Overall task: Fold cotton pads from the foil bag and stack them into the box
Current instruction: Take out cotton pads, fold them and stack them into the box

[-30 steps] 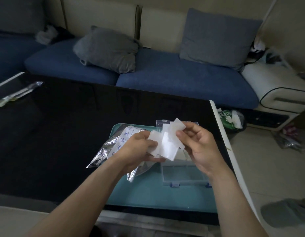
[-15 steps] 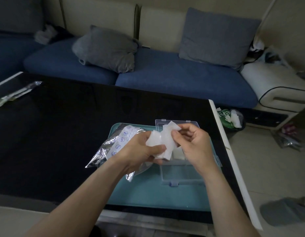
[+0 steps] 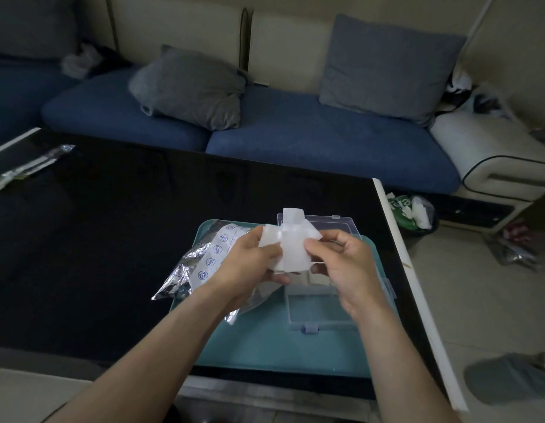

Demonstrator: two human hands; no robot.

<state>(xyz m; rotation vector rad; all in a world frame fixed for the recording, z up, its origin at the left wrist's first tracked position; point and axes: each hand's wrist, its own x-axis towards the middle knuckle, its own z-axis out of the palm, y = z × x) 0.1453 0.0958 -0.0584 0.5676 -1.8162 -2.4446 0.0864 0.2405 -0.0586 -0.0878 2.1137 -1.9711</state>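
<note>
Pinching cotton pads [image 3: 291, 245] w/ left hand [image 3: 250, 264] & right hand [image 3: 341, 264] above box [image 3: 320, 306].

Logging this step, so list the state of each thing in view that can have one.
cotton pads: held up above the box, pinched in both hands, several bunched and overlapping.
left hand: grip pinches the pads' left side.
right hand: grip pinches the pads' right side.
box: open, lid tilted back, on the tray.
foil bag: crumpled, lying partly on the tray.
tray: flat on the black table.

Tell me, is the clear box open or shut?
Open. The box lies on the tray with its lid swung back behind the hands.
</note>
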